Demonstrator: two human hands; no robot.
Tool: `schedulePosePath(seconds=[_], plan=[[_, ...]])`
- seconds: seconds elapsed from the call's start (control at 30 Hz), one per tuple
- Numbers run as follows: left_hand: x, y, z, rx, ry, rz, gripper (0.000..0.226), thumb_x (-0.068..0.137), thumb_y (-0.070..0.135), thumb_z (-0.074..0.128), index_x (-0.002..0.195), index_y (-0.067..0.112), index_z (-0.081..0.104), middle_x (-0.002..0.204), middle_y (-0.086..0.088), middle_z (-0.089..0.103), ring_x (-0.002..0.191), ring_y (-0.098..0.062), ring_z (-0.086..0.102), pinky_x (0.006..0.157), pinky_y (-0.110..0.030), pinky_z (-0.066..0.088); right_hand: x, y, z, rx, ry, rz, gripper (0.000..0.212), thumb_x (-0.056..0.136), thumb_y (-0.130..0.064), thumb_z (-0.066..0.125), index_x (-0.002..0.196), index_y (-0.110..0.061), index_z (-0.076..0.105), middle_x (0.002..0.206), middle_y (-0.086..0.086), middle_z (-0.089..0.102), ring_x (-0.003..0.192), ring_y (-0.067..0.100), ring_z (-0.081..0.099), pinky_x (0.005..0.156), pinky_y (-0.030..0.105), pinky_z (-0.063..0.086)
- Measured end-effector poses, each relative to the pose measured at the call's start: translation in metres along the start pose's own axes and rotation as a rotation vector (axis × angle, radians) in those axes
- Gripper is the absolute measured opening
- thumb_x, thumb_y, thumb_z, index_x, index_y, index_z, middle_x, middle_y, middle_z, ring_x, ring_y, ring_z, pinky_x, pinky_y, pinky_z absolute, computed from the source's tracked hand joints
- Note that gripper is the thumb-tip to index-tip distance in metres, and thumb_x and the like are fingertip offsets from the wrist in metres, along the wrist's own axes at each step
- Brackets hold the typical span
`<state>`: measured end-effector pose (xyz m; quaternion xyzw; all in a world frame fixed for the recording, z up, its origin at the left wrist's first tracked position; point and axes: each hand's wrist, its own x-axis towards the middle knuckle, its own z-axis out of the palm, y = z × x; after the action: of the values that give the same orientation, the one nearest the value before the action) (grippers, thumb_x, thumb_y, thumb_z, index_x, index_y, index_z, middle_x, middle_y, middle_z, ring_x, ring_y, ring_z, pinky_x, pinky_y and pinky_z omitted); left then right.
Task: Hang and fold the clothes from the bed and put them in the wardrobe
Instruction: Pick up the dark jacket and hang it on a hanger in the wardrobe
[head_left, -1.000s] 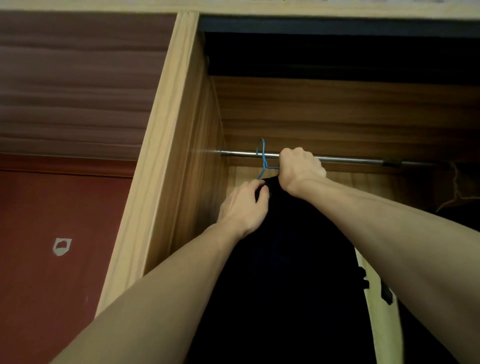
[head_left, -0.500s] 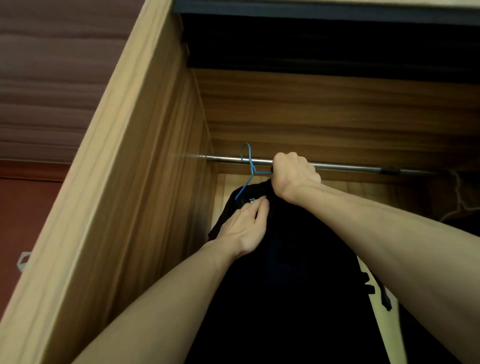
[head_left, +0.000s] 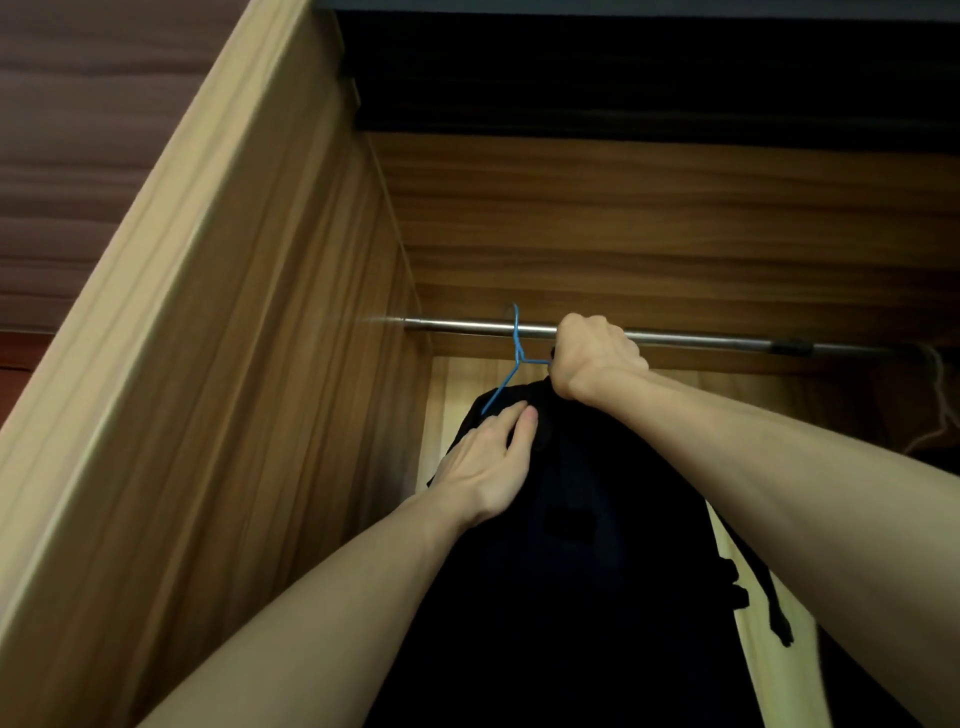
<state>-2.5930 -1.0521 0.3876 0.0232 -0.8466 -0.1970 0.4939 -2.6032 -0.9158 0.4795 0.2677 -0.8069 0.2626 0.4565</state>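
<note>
A black garment (head_left: 582, 519) hangs on a blue wire hanger (head_left: 511, 364) whose hook sits over the metal wardrobe rail (head_left: 457, 326). My right hand (head_left: 592, 358) is a closed fist on the hanger's right shoulder and the garment's top, just below the rail. My left hand (head_left: 488, 465) rests flat on the garment's left shoulder, fingers together and extended, touching the cloth near the hanger's left arm. The lower part of the garment runs out of view at the bottom.
The wardrobe's wooden side panel (head_left: 234, 389) stands close on the left. A dark top shelf (head_left: 623, 78) spans above the rail. At the far right a pale hanger (head_left: 940, 405) with dark clothing hangs on the same rail. A black strap (head_left: 774, 608) dangles at right.
The view has moved closer into the wardrobe. My left hand has slid down from the garment's collar to lie flat on its left shoulder. My right hand keeps its grip.
</note>
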Motion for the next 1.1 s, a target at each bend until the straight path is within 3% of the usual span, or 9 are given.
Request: schedulePosePath(seconds=[0.3, 0.5, 0.6, 0.67, 0.73, 0.83, 0.93, 1.0, 1.1], plan=[[-0.027, -0.009, 0.006, 0.012, -0.001, -0.065, 0.057, 0.109, 0.058, 0.017, 0.159, 0.038, 0.036, 0.162, 0.004, 0.044, 0.149, -0.021, 0.039, 0.118, -0.039, 0.031, -0.012, -0.014, 0.013, 0.044, -0.137, -0.025, 0.021, 0.098, -0.015, 0.064, 0.118, -0.010, 0.062, 0.129, 0.013, 0.064, 0.121, 0.034, 0.062, 0.081, 0.037, 0.046], [-0.046, -0.009, -0.013, 0.004, 0.015, -0.094, 0.053, 0.109, 0.057, 0.021, 0.157, 0.040, 0.037, 0.157, 0.003, 0.048, 0.144, -0.023, 0.044, 0.110, -0.038, 0.036, -0.021, -0.016, -0.011, 0.139, -0.450, -0.031, 0.037, 0.104, -0.038, 0.059, 0.125, -0.007, 0.056, 0.105, 0.010, 0.058, 0.087, 0.027, 0.061, 0.079, 0.036, 0.048], [-0.057, -0.002, -0.020, -0.004, 0.030, -0.093, 0.051, 0.110, 0.056, 0.024, 0.156, 0.041, 0.039, 0.154, 0.003, 0.051, 0.140, -0.022, 0.047, 0.100, -0.034, 0.036, -0.038, 0.001, -0.019, 0.267, -0.537, -0.068, 0.044, 0.100, -0.046, 0.064, 0.124, -0.012, 0.052, 0.119, 0.006, 0.061, 0.100, 0.025, 0.064, 0.091, 0.036, 0.053], [-0.063, 0.003, -0.023, -0.009, 0.028, -0.087, 0.051, 0.109, 0.056, 0.026, 0.157, 0.040, 0.037, 0.155, 0.003, 0.050, 0.141, -0.022, 0.047, 0.106, -0.038, 0.038, -0.052, 0.014, -0.018, 0.412, -0.484, -0.103, 0.056, 0.098, -0.049, 0.065, 0.140, -0.014, 0.053, 0.134, 0.004, 0.063, 0.113, 0.022, 0.064, 0.101, 0.034, 0.051], [-0.072, 0.007, -0.024, -0.015, 0.021, -0.074, 0.052, 0.109, 0.055, 0.029, 0.158, 0.039, 0.035, 0.157, 0.003, 0.048, 0.142, -0.021, 0.046, 0.111, -0.039, 0.038, -0.074, 0.026, -0.016, 0.561, -0.372, -0.135, 0.066, 0.101, -0.051, 0.060, 0.155, -0.019, 0.042, 0.150, 0.001, 0.054, 0.126, 0.017, 0.056, 0.101, 0.027, 0.044], [-0.093, 0.009, -0.025, 0.005, 0.028, -0.048, 0.053, 0.109, 0.054, 0.032, 0.159, 0.037, 0.034, 0.159, 0.006, 0.045, 0.144, -0.018, 0.044, 0.113, -0.037, 0.036, -0.117, 0.049, -0.007, 0.727, -0.211, -0.189, 0.067, 0.103, -0.053, 0.055, 0.161, -0.028, 0.031, 0.158, -0.007, 0.044, 0.129, 0.003, 0.046, 0.103, 0.023, 0.037], [-0.125, 0.007, -0.025, 0.038, 0.036, -0.045, 0.053, 0.109, 0.054, 0.032, 0.159, 0.037, 0.034, 0.159, 0.010, 0.043, 0.146, -0.014, 0.041, 0.119, -0.041, 0.036, -0.164, 0.071, 0.007, 0.831, -0.147, -0.260, 0.066, 0.103, -0.052, 0.054, 0.161, -0.038, 0.026, 0.150, -0.032, 0.041, 0.133, -0.015, 0.042, 0.111, 0.021, 0.038], [-0.154, 0.004, -0.023, 0.027, 0.033, -0.047, 0.054, 0.108, 0.057, 0.032, 0.159, 0.039, 0.033, 0.159, 0.014, 0.043, 0.146, -0.010, 0.040, 0.121, -0.044, 0.036, -0.196, 0.084, 0.013, 0.821, -0.108, -0.282, 0.062, 0.104, -0.052, 0.052, 0.160, -0.045, 0.024, 0.132, -0.054, 0.030, 0.123, -0.031, 0.033, 0.101, 0.010, 0.034], [-0.209, 0.007, -0.020, 0.070, 0.058, -0.038, 0.053, 0.108, 0.057, 0.033, 0.158, 0.040, 0.034, 0.156, 0.020, 0.044, 0.145, -0.002, 0.039, 0.121, -0.042, 0.037, -0.242, 0.098, 0.015, 0.766, -0.027, -0.313, 0.063, 0.105, -0.053, 0.049, 0.159, -0.050, 0.018, 0.122, -0.068, 0.018, 0.119, -0.038, 0.022, 0.096, 0.001, 0.028]])
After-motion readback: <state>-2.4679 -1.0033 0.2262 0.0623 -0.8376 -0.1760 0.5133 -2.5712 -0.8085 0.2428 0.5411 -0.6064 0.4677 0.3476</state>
